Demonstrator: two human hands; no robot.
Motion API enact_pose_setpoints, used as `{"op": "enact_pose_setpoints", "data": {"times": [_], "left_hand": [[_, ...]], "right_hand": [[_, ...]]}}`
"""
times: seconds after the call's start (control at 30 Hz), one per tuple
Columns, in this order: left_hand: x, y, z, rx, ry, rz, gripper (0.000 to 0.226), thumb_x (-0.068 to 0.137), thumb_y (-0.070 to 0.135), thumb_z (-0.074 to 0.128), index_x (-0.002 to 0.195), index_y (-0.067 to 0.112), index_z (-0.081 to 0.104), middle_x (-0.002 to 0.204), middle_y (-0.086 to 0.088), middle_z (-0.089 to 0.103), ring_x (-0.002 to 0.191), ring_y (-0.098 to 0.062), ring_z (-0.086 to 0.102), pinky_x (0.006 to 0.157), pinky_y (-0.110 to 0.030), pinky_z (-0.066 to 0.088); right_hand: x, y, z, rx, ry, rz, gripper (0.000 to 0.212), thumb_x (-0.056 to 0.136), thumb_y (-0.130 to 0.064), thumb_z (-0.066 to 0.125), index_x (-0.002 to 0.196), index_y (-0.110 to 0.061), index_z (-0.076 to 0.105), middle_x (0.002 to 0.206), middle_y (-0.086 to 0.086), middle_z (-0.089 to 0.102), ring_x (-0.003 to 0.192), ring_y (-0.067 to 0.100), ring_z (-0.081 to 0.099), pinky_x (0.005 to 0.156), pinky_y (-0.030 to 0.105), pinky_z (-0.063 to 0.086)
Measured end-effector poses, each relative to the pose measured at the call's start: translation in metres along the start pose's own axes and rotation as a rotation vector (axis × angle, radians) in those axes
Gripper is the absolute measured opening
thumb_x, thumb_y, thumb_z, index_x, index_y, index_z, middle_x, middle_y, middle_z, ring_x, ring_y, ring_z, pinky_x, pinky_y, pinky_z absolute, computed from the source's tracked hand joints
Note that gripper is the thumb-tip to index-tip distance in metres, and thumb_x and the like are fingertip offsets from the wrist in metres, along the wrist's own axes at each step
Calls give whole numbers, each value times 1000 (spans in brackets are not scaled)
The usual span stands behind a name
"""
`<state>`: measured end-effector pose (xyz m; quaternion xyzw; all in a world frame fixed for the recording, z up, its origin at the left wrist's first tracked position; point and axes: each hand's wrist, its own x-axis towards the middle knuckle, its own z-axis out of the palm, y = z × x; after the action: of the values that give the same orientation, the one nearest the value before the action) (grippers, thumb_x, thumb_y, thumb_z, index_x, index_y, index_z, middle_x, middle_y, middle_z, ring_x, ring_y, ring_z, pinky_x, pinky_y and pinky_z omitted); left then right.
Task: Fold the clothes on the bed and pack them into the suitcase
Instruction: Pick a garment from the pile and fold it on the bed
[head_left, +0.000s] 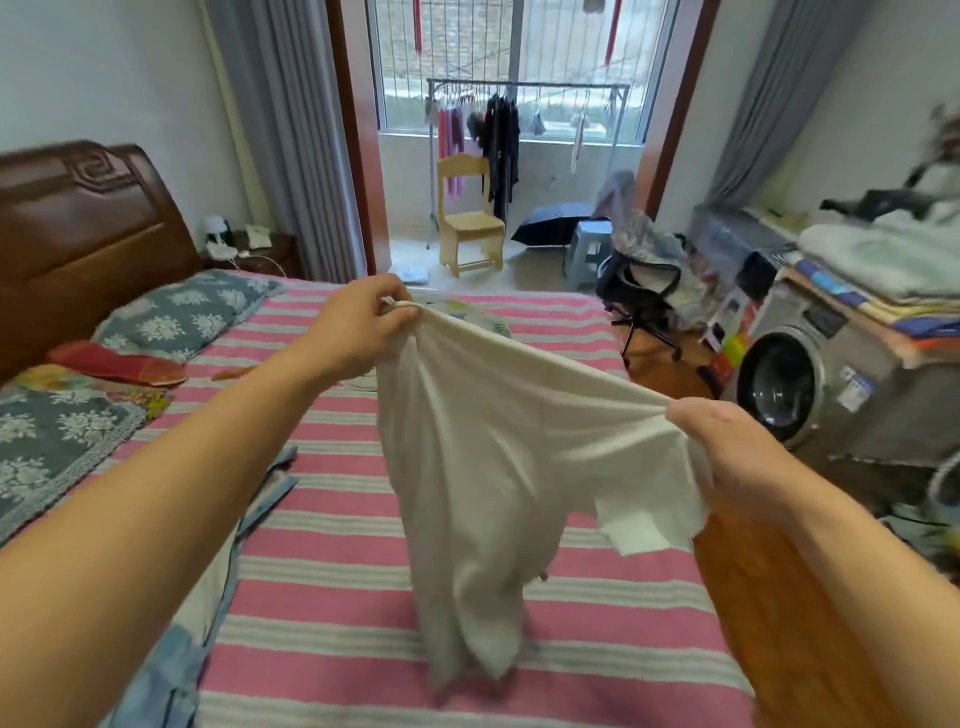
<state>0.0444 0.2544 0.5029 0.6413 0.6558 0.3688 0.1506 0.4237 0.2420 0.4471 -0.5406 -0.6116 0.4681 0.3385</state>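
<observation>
Two bare forearms — no sleeves, rings or watch on the hands (358, 327).

- A home bedroom — a bed (467, 623) with pink-striped cover fills the lower centre, carved wooden headboard (78, 223) at left.
- Grey curtains (291, 130) frame a balcony holding a clothes rack (519, 88), top centre.
- A washing machine (795, 379) stands at right.

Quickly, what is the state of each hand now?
Left hand: closed, gripping the white garment.
Right hand: closed, gripping the same garment.
</observation>
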Motion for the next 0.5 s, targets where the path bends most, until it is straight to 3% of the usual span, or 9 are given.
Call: {"op": "enact_pose_setpoints", "data": {"times": [0.07,0.1,0.17,0.2,0.27,0.33,0.4,0.43,0.5], "left_hand": [[8,11,7,-94,2,-52,11,102,34,58,93,28,59,105,-4,69,87,-19,63,69,-36,54],[10,16,10,-219,-63,-96,5,102,33,58,101,29,60,113,-4,69,96,-20,64,83,-46,57],[6,23,21,-404,-284,-139,32,101,25,61,130,36,55,146,0,54,129,-21,53,113,-52,41],[-4,26,29,-443,-368,-106,51,100,17,62,143,41,46,157,2,41,141,-19,41,117,-47,34],[-34,33,48,-611,-329,-25,63,98,2,58,147,39,45,157,5,43,143,-14,42,113,-40,38],[-75,30,75,-902,-59,-59,53,93,-1,57,136,29,57,137,2,62,126,-13,58,102,-34,50],[-123,24,113,-900,207,-178,38,93,5,65,124,26,59,120,-2,65,110,-10,63,91,-24,53],[-143,23,132,-856,226,-218,36,91,10,71,121,26,59,117,-1,65,106,-10,63,88,-20,52],[-163,19,167,-788,129,-290,54,80,32,82,127,28,55,121,6,63,110,-9,61,91,-22,52]], "right_hand": [[-3,-15,11,152,-10,-12,43,93,-27,55,109,11,62,106,41,58,84,37,56,73,50,38],[-5,-23,18,252,-33,-11,44,93,-25,53,118,12,60,110,42,57,91,37,56,77,50,38],[-4,-36,30,488,-74,0,54,95,-23,54,135,14,49,118,34,58,107,37,54,92,49,40],[-5,-46,37,609,-85,5,54,99,-23,53,138,13,46,127,27,58,116,35,54,100,47,41],[-6,-64,52,820,-98,15,45,106,-23,46,138,8,52,135,24,60,128,33,56,109,48,44],[-8,-83,67,984,-104,49,42,108,-25,41,130,7,57,130,24,64,124,34,61,107,50,47],[-7,-100,81,1067,-112,77,37,108,-25,42,115,6,61,122,27,67,121,35,63,106,53,48],[-6,-106,88,1102,-130,86,33,108,-24,43,107,4,61,117,27,67,120,36,63,107,54,46],[-3,-115,102,1164,-150,105,26,107,-20,46,97,-1,59,105,24,67,112,36,64,108,56,45]]}}
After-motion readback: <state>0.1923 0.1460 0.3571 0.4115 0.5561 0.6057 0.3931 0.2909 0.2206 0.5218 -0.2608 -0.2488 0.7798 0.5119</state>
